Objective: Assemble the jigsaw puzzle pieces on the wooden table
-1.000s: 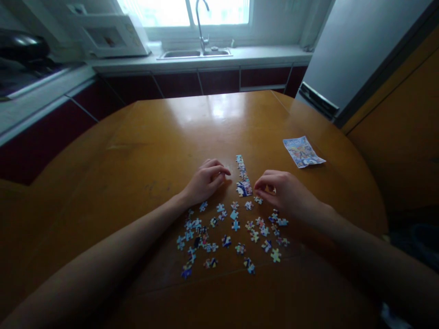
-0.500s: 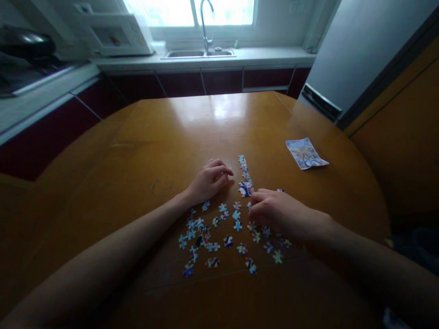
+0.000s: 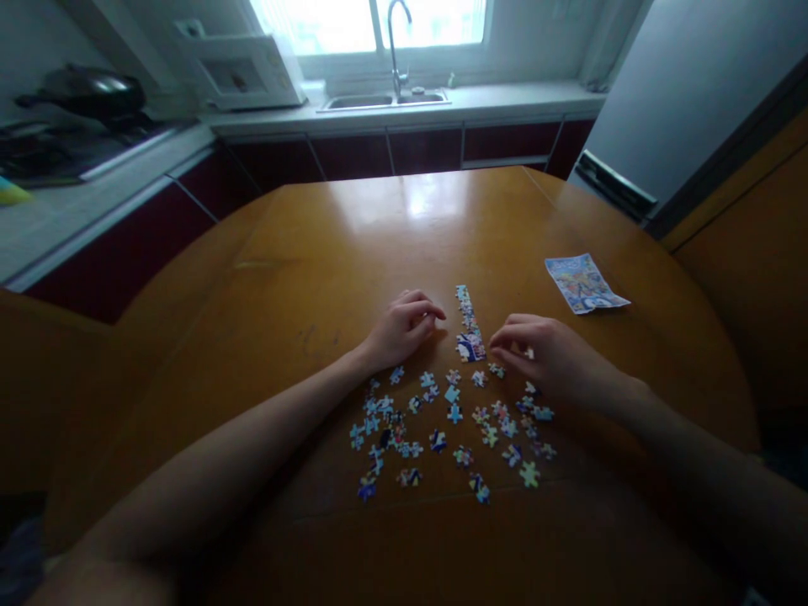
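Note:
My left hand [image 3: 407, 326] rests on the table left of a narrow joined puzzle strip [image 3: 467, 311], fingers loosely bent and apart, holding nothing I can see. The strip widens at its near end into a joined block [image 3: 470, 347] with dark blue and white print. Just right of that block hovers my right hand [image 3: 536, 345], its thumb and forefinger slightly apart with no piece visible between them. Below its fingertips lies a loose puzzle piece [image 3: 497, 370], with another piece [image 3: 479, 379] beside it. Several more loose pieces [image 3: 438, 440] are scattered nearer to me.
A creased printed picture sheet [image 3: 584, 284] lies on the wooden table [image 3: 353, 244] to the right. Beyond the table's far edge are a counter with a sink [image 3: 385, 101], a white box-shaped appliance [image 3: 249, 71] and a dark pan [image 3: 94, 88]. A fridge [image 3: 682, 109] stands at right.
My right hand has lifted from the loose pieces and moved away and right, uncovering several of them. My left hand keeps its place on the table. The view has shifted slightly left.

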Demonstrator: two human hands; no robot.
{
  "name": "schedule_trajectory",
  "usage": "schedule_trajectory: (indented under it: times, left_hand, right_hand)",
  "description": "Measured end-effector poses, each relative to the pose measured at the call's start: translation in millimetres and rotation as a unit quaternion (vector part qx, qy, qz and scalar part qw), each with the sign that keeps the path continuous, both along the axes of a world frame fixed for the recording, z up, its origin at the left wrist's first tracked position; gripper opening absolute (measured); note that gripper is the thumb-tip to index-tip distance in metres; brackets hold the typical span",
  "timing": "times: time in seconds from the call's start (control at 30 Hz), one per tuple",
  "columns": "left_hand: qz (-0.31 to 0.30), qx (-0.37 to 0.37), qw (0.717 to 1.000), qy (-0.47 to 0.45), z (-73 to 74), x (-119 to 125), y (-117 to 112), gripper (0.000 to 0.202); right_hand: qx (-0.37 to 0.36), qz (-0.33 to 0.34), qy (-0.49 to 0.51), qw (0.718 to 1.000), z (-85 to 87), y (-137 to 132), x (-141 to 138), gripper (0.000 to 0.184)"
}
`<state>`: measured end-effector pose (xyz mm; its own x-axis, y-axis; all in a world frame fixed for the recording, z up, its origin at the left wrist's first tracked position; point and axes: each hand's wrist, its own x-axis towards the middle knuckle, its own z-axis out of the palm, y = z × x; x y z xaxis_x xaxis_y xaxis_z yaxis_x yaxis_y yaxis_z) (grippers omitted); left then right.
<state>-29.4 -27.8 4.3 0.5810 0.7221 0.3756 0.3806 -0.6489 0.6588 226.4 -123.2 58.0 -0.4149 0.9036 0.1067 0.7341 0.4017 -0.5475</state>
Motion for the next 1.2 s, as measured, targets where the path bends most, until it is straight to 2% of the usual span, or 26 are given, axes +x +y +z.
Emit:
schedule_trajectory:
  times: [0.13, 0.27, 0.43, 0.57, 0.8, 1.0, 1.2]
  left_hand:
    - [0.016, -0.05, 0.998, -0.033, 0.5, -1, 5, 0.022]
    - [0.043, -0.09, 0.992, -0.083, 3.3, -4, 10, 0.023]
    - [0.065, -0.125, 0.982, -0.122, 2.6, -7, 13, 0.022]
    - [0.074, -0.12, 0.981, -0.13, 0.8, -6, 13, 0.022]
    - [0.078, -0.132, 0.979, -0.134, -1.7, -6, 14, 0.023]
    - [0.105, -0.219, 0.941, -0.237, -8.9, -9, 22, 0.022]
    - [0.107, -0.267, 0.91, -0.298, -9.6, -7, 25, 0.021]
  right_hand:
    - [0.025, -0.071, 0.033, 0.997, -3.5, 14, 11, 0.02]
    - [0.039, -0.112, 0.045, 0.992, -8.9, 22, 19, 0.02]
    - [0.041, -0.128, 0.056, 0.989, -11.9, 22, 20, 0.021]
    - [0.038, -0.121, 0.067, 0.99, -12.9, 22, 18, 0.02]
    - [0.056, -0.048, 0.088, 0.993, -16.3, 11, -4, 0.014]
    - [0.055, 0.045, 0.105, 0.992, -18.1, -3, -40, 0.011]
    - [0.046, 0.15, 0.042, 0.987, -16.8, -23, -78, 0.015]
